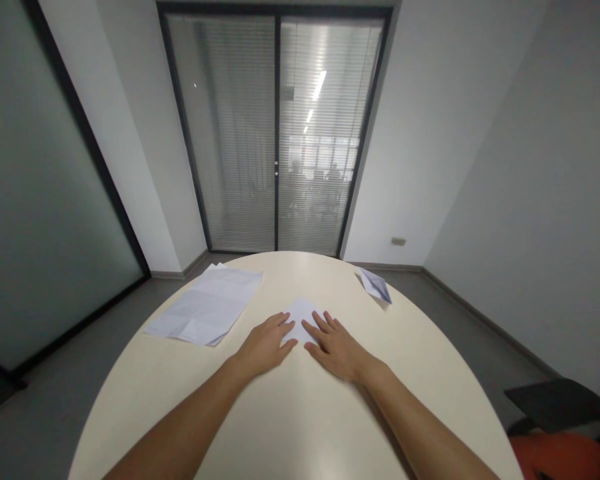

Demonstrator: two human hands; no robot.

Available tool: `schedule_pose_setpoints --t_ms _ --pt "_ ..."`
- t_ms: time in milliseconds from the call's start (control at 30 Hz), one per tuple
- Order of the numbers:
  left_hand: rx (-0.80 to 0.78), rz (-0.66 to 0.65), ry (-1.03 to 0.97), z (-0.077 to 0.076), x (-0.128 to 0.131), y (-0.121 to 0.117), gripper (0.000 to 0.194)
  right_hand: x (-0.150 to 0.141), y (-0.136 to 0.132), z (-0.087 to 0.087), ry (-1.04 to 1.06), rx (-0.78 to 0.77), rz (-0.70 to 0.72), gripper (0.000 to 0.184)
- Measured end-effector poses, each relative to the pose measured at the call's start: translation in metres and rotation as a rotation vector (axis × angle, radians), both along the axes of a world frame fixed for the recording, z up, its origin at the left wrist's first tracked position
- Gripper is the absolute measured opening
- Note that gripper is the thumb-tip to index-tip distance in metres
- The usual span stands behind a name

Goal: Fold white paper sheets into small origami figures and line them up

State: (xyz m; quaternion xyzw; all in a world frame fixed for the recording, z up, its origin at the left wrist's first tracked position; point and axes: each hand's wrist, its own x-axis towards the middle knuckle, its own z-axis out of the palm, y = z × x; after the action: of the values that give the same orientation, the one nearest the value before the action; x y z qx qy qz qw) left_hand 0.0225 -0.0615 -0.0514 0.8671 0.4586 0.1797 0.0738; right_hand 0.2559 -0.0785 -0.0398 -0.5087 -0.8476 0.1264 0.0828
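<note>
A small piece of folded white paper [300, 312] lies flat on the table between my hands, its far end coming to a point. My left hand [267, 342] rests on its left side with the fingers spread and holds nothing. On the paper's right side, my right hand [334, 343] presses down with its fingers stretched apart. Part of the paper is hidden beneath my fingers.
Creased white sheets [207, 303] lie in a loose stack at the left of the round cream table [280, 427]. A folded paper piece [375, 285] sits near the far right edge. An orange-seated chair [563, 457] stands at the lower right.
</note>
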Motion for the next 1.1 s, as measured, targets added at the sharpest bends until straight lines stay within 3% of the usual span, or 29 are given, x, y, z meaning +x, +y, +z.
schedule_pose_setpoints --t_ms 467,667,900,1100 --pt "0.045 -0.113 0.003 0.005 -0.011 0.006 0.036 0.000 -0.001 0.003 0.007 -0.020 0.000 0.063" --pt "-0.024 -0.164 -0.018 0.008 -0.024 0.007 0.035 0.001 -0.002 0.005 0.025 -0.024 -0.003 0.062" --pt "-0.018 -0.161 -0.070 0.007 -0.025 0.008 0.035 0.004 0.001 0.003 0.050 0.019 0.047 0.061" --pt "-0.019 -0.153 -0.118 0.011 -0.023 0.007 0.033 0.012 0.005 0.007 0.095 0.039 0.061 0.049"
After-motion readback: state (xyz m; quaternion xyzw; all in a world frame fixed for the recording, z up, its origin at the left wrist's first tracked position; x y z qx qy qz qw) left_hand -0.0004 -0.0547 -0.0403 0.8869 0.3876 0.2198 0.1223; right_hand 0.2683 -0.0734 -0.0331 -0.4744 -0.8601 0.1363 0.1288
